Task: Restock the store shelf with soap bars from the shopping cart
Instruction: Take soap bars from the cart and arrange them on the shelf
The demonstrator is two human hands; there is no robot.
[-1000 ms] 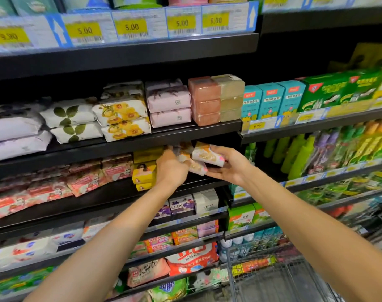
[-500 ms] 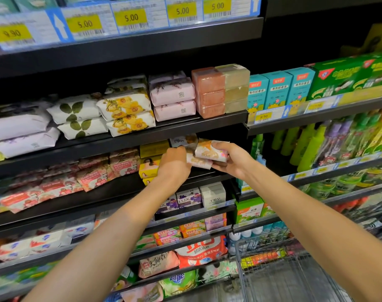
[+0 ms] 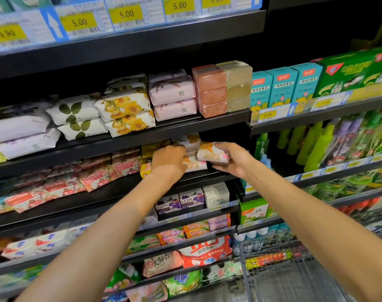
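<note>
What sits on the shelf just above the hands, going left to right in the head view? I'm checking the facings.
Purple-print packs → green-leaf packs → yellow-flower packs → pink packs → orange clear-wrapped bars → pale clear-wrapped bars → teal boxes → green box.

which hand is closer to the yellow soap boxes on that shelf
Left. The left hand sits right beside the yellow soap boxes, overlapping them in view; the right hand grips a soap bar further right.

Single head-worn view, facing forward and down, close to store shelf
</note>
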